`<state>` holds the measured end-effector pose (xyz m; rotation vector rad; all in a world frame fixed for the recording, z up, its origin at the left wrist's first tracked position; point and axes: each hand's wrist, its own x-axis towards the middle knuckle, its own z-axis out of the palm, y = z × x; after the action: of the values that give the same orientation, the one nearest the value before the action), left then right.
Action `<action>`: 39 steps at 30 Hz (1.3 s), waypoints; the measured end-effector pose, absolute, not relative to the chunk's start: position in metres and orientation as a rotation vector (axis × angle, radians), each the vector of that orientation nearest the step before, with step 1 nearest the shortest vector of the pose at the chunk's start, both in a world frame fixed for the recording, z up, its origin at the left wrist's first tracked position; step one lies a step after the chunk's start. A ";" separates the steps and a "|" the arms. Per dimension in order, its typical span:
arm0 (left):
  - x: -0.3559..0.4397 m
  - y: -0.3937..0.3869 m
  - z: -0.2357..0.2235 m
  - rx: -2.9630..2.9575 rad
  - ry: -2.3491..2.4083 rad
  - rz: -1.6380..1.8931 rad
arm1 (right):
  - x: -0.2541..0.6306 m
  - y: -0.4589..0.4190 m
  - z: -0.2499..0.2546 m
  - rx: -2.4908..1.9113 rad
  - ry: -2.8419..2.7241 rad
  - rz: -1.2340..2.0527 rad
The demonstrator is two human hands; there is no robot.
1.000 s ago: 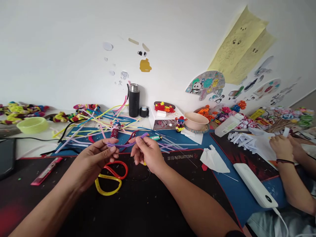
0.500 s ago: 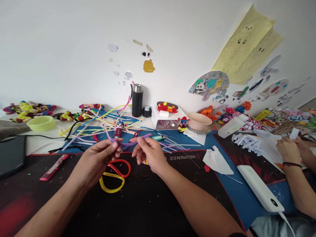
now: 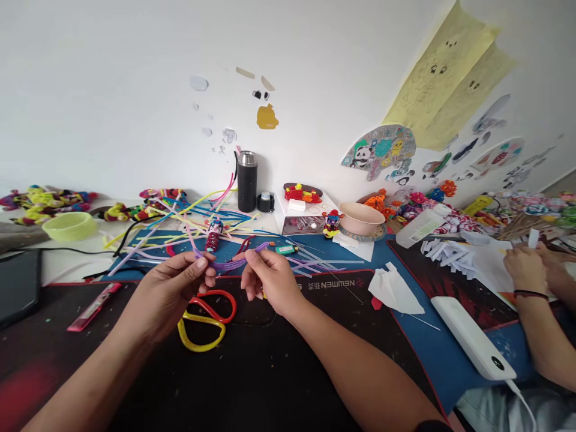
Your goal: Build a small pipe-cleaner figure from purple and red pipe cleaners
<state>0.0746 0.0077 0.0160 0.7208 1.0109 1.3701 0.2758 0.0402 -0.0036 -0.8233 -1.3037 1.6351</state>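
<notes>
Between both hands stretches a purple pipe cleaner (image 3: pixel 225 264), sagging slightly in the middle. My left hand (image 3: pixel 182 279) pinches one end of it between thumb and fingers. Its other end is pinched by my right hand (image 3: pixel 270 279), with a short tip poking out past the thumb. Scissors with red and yellow handles (image 3: pixel 202 348) lie on the black mat below the hands. Just beyond the hands stands a small doll with a dark red body (image 3: pixel 213 237). More lilac pipe cleaners (image 3: pixel 321 265) lie loose to the right, near a green lighter (image 3: pixel 286 249).
A black flask (image 3: pixel 247 183) stands by the wall amid scattered coloured pipe cleaners. At right are a pink bowl (image 3: pixel 361 217), a clear bottle (image 3: pixel 423 227), and a white power bank (image 3: pixel 472 339) with a cable. Farther right, another person's hands (image 3: pixel 526 270) hold something white.
The view has shifted slightly, so most things sit a little further left. Both hands keep their pinch on the purple pipe cleaner, which sags a little more.
</notes>
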 end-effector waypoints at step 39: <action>0.071 0.006 0.011 0.862 1.120 1.136 | 0.277 0.030 -0.001 -0.808 -1.724 1.699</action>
<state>0.0715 0.0063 0.0110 0.8618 1.1198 1.1360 0.2771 0.0300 -0.0013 -0.8080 -1.7239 1.6988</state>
